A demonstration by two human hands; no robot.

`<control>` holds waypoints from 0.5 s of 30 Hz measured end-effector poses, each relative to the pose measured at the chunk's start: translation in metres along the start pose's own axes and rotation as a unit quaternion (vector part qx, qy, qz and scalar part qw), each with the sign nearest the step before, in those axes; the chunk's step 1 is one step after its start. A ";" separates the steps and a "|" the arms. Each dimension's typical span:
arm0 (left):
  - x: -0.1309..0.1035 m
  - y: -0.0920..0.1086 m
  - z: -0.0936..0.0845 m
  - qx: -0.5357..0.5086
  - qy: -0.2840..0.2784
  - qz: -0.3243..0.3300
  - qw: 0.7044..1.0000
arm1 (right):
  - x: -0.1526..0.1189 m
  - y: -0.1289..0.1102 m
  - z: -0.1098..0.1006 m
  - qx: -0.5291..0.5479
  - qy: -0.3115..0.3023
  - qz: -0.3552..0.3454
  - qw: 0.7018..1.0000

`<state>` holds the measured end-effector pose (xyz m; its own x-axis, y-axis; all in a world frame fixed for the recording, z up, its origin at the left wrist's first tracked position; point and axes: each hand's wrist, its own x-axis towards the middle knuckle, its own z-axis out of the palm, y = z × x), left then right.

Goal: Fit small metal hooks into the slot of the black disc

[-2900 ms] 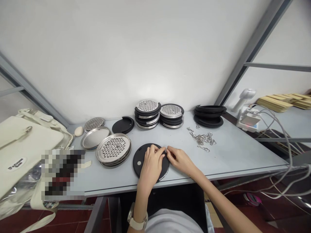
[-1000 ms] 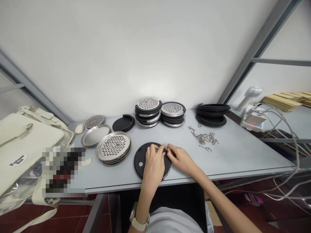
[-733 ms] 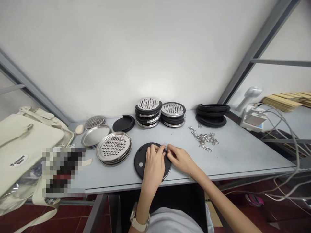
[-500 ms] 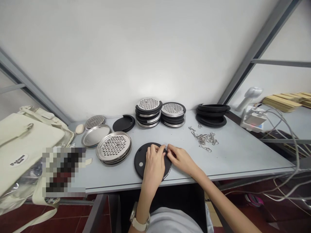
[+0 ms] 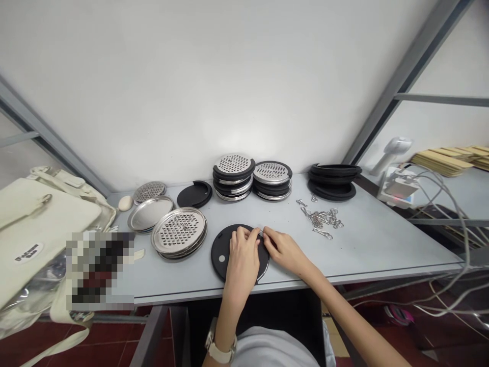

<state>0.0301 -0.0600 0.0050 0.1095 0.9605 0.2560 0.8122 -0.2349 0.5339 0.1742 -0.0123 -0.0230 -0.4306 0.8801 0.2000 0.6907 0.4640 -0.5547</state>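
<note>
A black round disc (image 5: 220, 247) lies near the front edge of the table, with a pale dot on its left part. My left hand (image 5: 243, 252) rests on top of it, its fingers bent and closed near the disc's upper right rim. At that same rim, my right hand (image 5: 284, 250) pinches a small metal clip (image 5: 261, 233), largely hidden by the fingertips. Several loose metal clips (image 5: 324, 219) are scattered to the right. Left of the disc sits a stack of perforated metal plates (image 5: 180, 232).
Along the wall stand two stacks of black-rimmed grater discs (image 5: 234, 178) (image 5: 272, 179), a single black disc (image 5: 194, 194) and stacked black rings (image 5: 333, 181). A cream bag (image 5: 46, 219) is at the left; a scanner (image 5: 393, 153) and cables are at the right.
</note>
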 end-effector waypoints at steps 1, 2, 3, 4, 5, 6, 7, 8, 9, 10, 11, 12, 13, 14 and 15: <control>0.000 0.000 0.000 -0.001 0.000 -0.001 1.000 | 0.000 0.000 0.000 -0.001 0.000 0.000 1.000; 0.000 0.000 0.000 -0.001 0.000 -0.001 1.000 | 0.000 0.000 0.000 -0.002 0.000 0.000 1.000; 0.000 0.000 0.000 -0.002 0.000 -0.001 1.000 | 0.000 0.000 0.000 -0.003 0.000 -0.001 1.000; 0.001 0.000 0.000 -0.002 0.000 -0.001 1.000 | 0.000 0.000 0.001 -0.003 0.000 -0.001 1.000; 0.001 0.000 0.000 -0.002 0.000 -0.001 1.000 | 0.000 0.000 0.001 -0.004 0.000 -0.001 1.000; 0.001 0.000 0.000 -0.002 0.000 -0.001 1.000 | 0.000 0.001 0.001 -0.006 0.000 -0.001 1.000; 0.001 0.000 0.000 -0.002 0.000 -0.001 1.000 | 0.000 0.001 0.001 -0.006 0.000 -0.001 1.000; 0.001 0.000 0.000 -0.003 0.000 -0.001 1.000 | 0.000 0.001 0.001 -0.007 0.000 -0.002 1.000; 0.001 -0.001 0.000 -0.003 0.000 -0.001 1.000 | 0.000 0.001 0.001 -0.008 0.001 -0.002 1.000; 0.001 -0.001 0.000 -0.004 -0.001 -0.001 1.000 | 0.000 0.001 0.001 -0.008 0.001 -0.001 1.000; 0.001 -0.001 0.000 -0.005 0.000 -0.001 1.000 | 0.000 0.001 0.001 -0.009 0.000 0.000 1.000; 0.001 -0.001 0.000 -0.006 0.000 0.000 1.000 | 0.000 0.001 0.001 -0.010 0.000 0.001 1.000; 0.001 -0.001 0.000 -0.006 0.001 0.000 1.000 | 0.000 0.001 0.001 -0.011 0.000 0.001 1.000; 0.001 -0.001 0.000 -0.006 0.001 0.001 1.000 | 0.000 0.001 0.001 -0.011 0.001 0.001 1.000; 0.001 -0.002 0.000 -0.006 0.000 0.001 1.000 | 0.000 0.001 0.001 -0.011 0.001 0.001 1.000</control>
<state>0.0291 -0.0583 0.0043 0.1105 0.9599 0.2578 0.8054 -0.2384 0.5427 0.1738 -0.0120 -0.0244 -0.4278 0.8814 0.2004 0.7047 0.4640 -0.5367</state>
